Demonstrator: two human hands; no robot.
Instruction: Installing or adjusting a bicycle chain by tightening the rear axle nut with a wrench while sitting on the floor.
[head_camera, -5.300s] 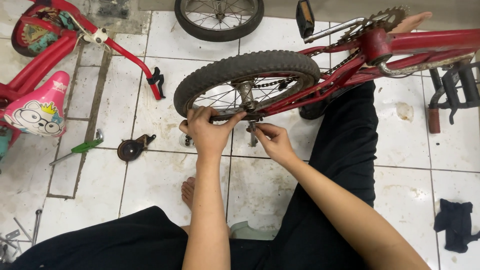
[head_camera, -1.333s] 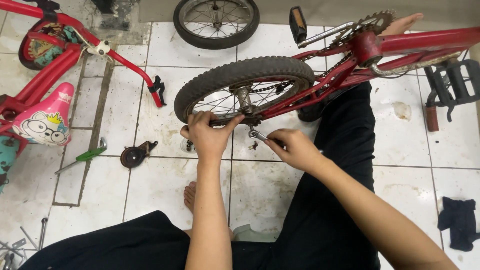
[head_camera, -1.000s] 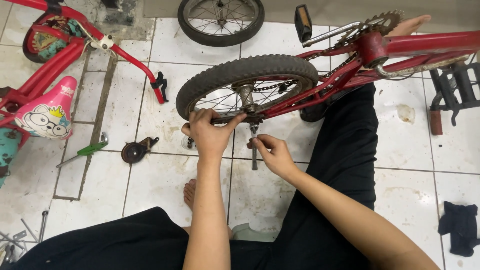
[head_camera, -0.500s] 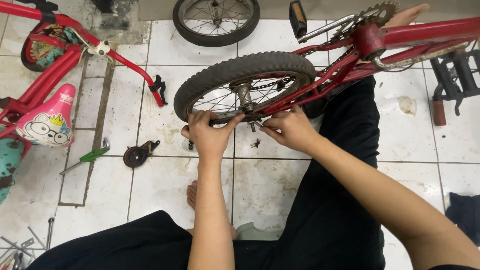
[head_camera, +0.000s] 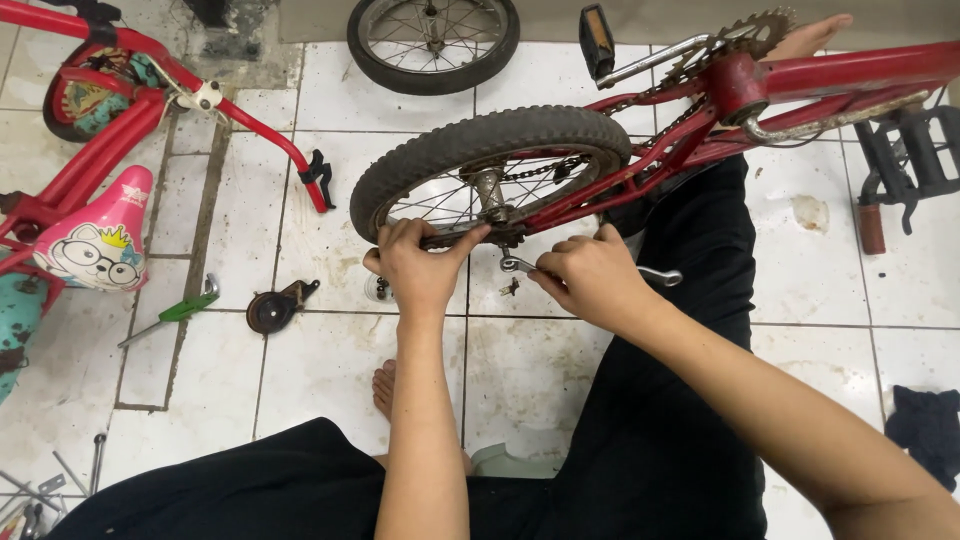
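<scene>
A small red bicycle frame (head_camera: 850, 75) lies on its side across my lap, its rear wheel (head_camera: 490, 165) with a black tyre in front of me. My left hand (head_camera: 415, 265) grips the lower edge of that tyre and the frame by the axle. A metal wrench (head_camera: 520, 266) is held in my right hand (head_camera: 595, 280); its head points left, just below the wheel axle (head_camera: 490, 190), and its other end sticks out on the right. The chain and sprocket (head_camera: 750, 30) sit at the upper right.
A second red child's bicycle (head_camera: 95, 170) with a cartoon seat lies at the left. A loose wheel (head_camera: 432, 45) rests at the top. A green-handled tool (head_camera: 170, 312) and a small training wheel (head_camera: 272, 310) lie on the white tiles. A dark cloth (head_camera: 925, 425) is at the right.
My right hand has swung the wrench back and forth below the axle and now sits close under the frame again. The left hand has stayed on the tyre.
</scene>
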